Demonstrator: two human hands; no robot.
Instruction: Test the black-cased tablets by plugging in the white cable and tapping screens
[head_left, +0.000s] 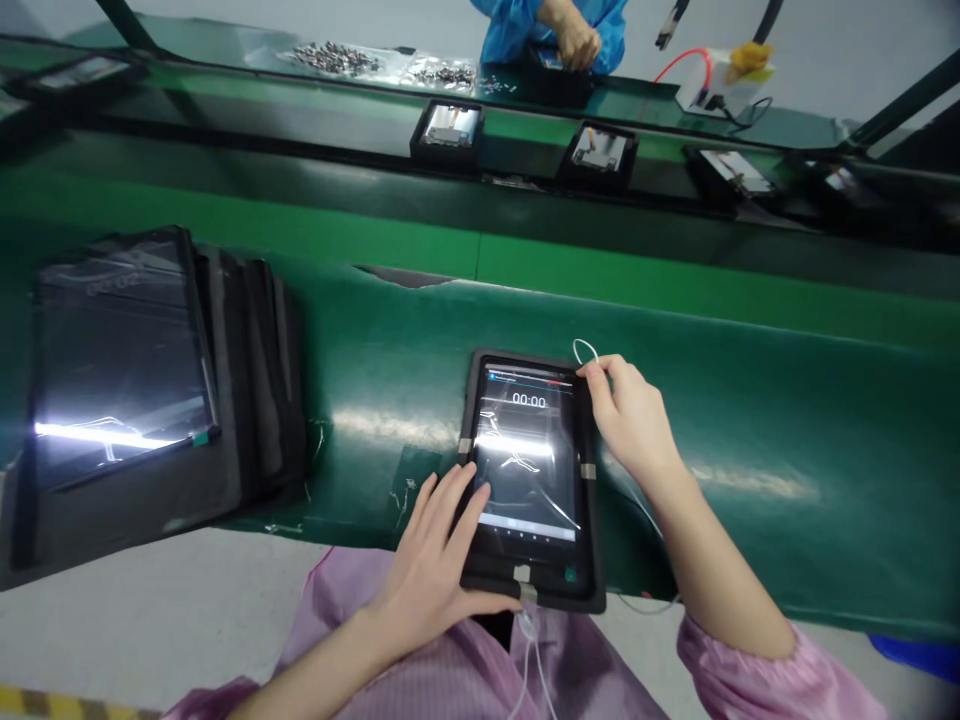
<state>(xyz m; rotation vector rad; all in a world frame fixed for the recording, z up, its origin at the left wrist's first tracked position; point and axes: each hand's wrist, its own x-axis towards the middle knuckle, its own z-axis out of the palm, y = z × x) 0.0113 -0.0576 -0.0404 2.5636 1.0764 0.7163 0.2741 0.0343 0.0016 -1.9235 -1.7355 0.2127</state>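
A tablet (pixel 528 460) with a lit screen reading 00:00 lies face up in a black foam tray (pixel 598 560), held by several bits of tape. My left hand (pixel 442 560) lies over the tray's lower left corner, fingers spread across its left edge and thumb along the bottom edge. At the top right corner of the tablet, my right hand (pixel 634 410) has thumb and fingers pinched on a thin white cable (pixel 585 346), which loops up above them. The cable's tip is hidden by the fingers. More white cable (pixel 529 650) hangs below the tray over my lap.
To the left, another tablet (pixel 120 350) tops a stack of black foam trays (pixel 259 370). Beyond the green table (pixel 390 370), a conveyor line carries devices in black trays (pixel 448 155). A co-worker's hand (pixel 577 40) works across it, near small metal parts (pixel 335 58) and a white box (pixel 720 88).
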